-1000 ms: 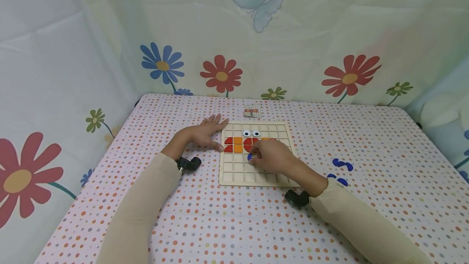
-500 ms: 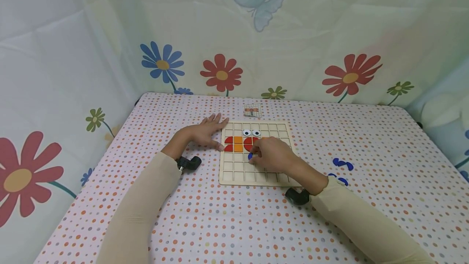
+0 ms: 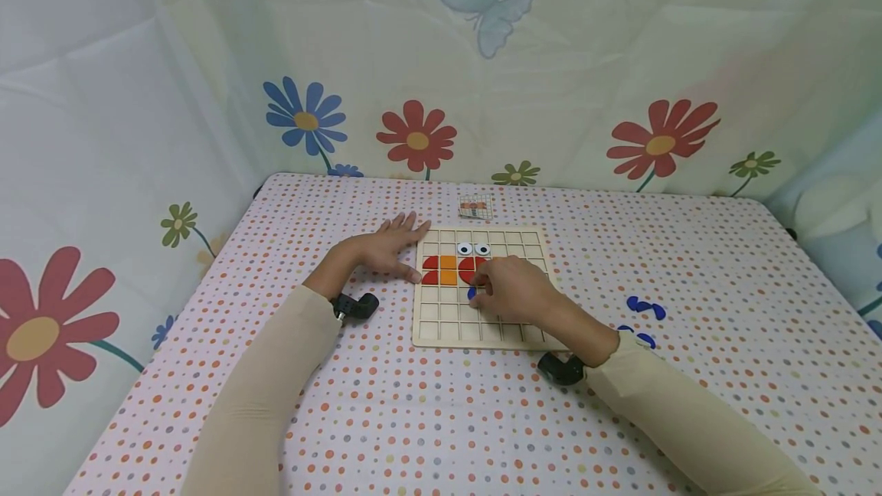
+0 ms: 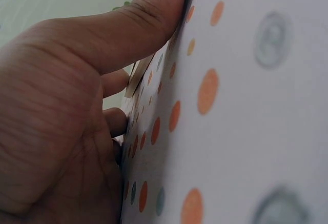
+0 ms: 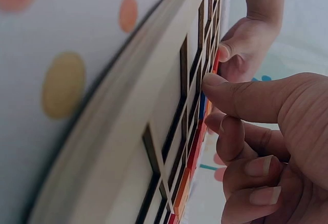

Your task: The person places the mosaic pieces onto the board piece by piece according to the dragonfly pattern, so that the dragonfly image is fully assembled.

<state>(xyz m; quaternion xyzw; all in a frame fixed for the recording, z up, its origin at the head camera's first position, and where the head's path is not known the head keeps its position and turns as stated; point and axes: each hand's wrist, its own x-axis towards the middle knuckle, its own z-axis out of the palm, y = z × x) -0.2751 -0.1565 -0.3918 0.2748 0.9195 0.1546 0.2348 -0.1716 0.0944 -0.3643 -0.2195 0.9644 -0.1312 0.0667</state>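
Note:
A square wooden grid board lies on the table. Set in its cells are red quarter-round pieces, orange squares, a red round and two eye pieces. My right hand is over the middle of the board, thumb and index finger pinching a small blue piece just below the red round. In the right wrist view this blue piece sits down in the grid at the thumb tip. Fingers spread, my left hand rests at the board's left edge, the thumb touching its rim.
Several blue curved pieces lie loose on the dotted tablecloth, right of the board. Behind the board is a small card printed with a grid picture. A flowered curtain hangs behind the table.
Both hands stay nearly where they were. The right fingers keep to the blue piece at the same cell, and the view has shifted only slightly.

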